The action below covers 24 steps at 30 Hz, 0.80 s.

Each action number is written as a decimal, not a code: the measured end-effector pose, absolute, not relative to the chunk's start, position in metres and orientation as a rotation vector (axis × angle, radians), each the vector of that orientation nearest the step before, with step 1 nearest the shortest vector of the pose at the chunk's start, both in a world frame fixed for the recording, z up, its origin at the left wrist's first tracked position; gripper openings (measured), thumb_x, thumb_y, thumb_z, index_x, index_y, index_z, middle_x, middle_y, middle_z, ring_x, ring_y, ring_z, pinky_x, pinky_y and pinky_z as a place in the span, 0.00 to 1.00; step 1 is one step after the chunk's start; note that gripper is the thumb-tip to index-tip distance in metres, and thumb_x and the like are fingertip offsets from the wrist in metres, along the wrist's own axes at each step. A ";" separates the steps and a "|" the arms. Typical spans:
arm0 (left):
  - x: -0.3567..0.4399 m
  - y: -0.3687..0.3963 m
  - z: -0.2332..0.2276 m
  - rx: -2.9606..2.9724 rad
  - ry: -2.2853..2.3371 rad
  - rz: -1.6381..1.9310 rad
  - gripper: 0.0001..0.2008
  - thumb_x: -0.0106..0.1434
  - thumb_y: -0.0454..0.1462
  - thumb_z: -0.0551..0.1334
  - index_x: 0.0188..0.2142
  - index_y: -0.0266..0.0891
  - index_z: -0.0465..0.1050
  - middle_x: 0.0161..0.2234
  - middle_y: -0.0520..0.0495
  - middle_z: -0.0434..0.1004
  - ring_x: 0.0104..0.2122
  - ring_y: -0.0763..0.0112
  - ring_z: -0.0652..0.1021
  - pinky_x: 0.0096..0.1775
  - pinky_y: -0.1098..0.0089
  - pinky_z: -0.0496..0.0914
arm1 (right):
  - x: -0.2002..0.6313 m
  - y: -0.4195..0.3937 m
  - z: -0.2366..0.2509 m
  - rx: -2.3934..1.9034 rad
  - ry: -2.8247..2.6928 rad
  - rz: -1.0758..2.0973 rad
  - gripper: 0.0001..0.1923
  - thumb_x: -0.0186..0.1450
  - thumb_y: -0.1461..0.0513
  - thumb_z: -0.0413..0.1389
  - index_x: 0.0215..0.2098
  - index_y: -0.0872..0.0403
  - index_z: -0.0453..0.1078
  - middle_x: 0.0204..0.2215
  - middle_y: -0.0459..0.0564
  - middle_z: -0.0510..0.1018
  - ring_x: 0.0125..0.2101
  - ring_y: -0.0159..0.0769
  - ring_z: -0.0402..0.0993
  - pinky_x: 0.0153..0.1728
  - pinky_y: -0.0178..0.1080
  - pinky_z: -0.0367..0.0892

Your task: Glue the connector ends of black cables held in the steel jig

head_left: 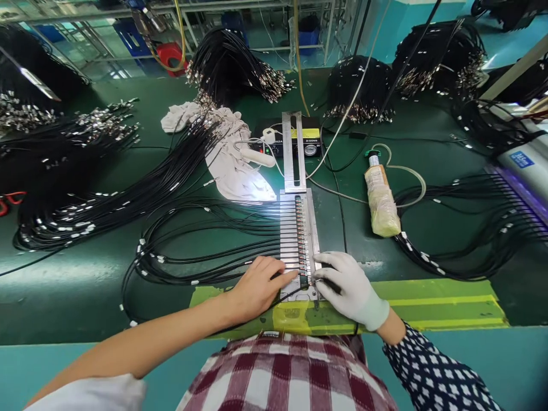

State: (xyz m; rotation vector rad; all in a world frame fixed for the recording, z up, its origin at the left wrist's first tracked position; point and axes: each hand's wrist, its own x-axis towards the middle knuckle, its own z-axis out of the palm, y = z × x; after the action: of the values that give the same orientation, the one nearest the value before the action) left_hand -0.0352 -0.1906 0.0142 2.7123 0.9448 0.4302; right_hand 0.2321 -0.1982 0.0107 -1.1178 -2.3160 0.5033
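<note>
A red-and-white checked shirt (291, 371) fills the near edge of the view, and both forearms reach out from it over a strip of yellow-green tape (428, 308) at the table's front. The bare left hand (257, 285) comes in from about 8 o'clock, wrist low, palm down and fingers stretched flat, its fingertips pressing black cables (205, 262) onto the near end of a slotted metal fixture (297, 245). The right hand (349, 285), in a white glove, enters from 4 o'clock out of a dotted dark sleeve (428, 365); it is curled, pinching a cable end against the fixture's near right corner, touching the left fingertips' row. The fixture runs toward 12 o'clock, each slot holding a cable whose loop trails off toward 9 o'clock on the green mat (85, 285). Beyond it stands a metal bar (293, 151) before a small black control box (312, 142). A white cloth (231, 154) lies at 11 o'clock, a wrapped bottle (380, 200) at 1 o'clock. Bundles of terminated cables (240, 68) heap along the far edge.
</note>
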 end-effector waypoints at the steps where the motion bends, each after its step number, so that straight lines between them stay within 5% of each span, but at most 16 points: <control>1: -0.030 -0.190 0.014 2.720 0.931 0.425 0.18 0.67 0.28 0.51 0.53 0.39 0.69 0.40 0.42 0.71 0.40 0.64 0.69 0.42 0.64 0.64 | 0.232 -0.200 0.011 -1.106 -2.311 0.495 0.04 0.65 0.63 0.55 0.38 0.51 0.71 0.50 0.54 0.75 0.49 0.46 0.70 0.49 0.53 0.67; 6: -0.027 -0.190 0.010 2.638 1.044 0.370 0.10 0.71 0.33 0.51 0.43 0.36 0.70 0.38 0.43 0.72 0.38 0.65 0.69 0.40 0.65 0.63 | 0.234 -0.209 0.016 -0.943 -2.256 0.559 0.05 0.62 0.65 0.56 0.37 0.50 0.70 0.49 0.53 0.75 0.49 0.44 0.69 0.50 0.52 0.66; 17: -0.040 -0.182 0.031 2.700 0.941 0.103 0.12 0.67 0.26 0.49 0.41 0.35 0.69 0.38 0.41 0.70 0.37 0.63 0.68 0.40 0.63 0.65 | 0.236 -0.207 0.015 -1.091 -2.098 0.627 0.06 0.67 0.60 0.54 0.38 0.50 0.73 0.47 0.54 0.77 0.47 0.44 0.72 0.47 0.49 0.68; 24: -0.044 -0.190 0.057 2.546 0.914 0.419 0.11 0.67 0.27 0.51 0.45 0.37 0.66 0.40 0.44 0.70 0.40 0.66 0.70 0.43 0.66 0.66 | 0.219 -0.213 0.028 -1.204 -1.976 0.711 0.06 0.68 0.60 0.54 0.39 0.51 0.71 0.41 0.53 0.77 0.43 0.42 0.73 0.44 0.46 0.68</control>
State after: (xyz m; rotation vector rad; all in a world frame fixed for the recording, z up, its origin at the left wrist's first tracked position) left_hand -0.0439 -0.1897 0.0571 2.5463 0.9137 0.4185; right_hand 0.2186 -0.2127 0.0276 -1.2036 -1.9761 0.7111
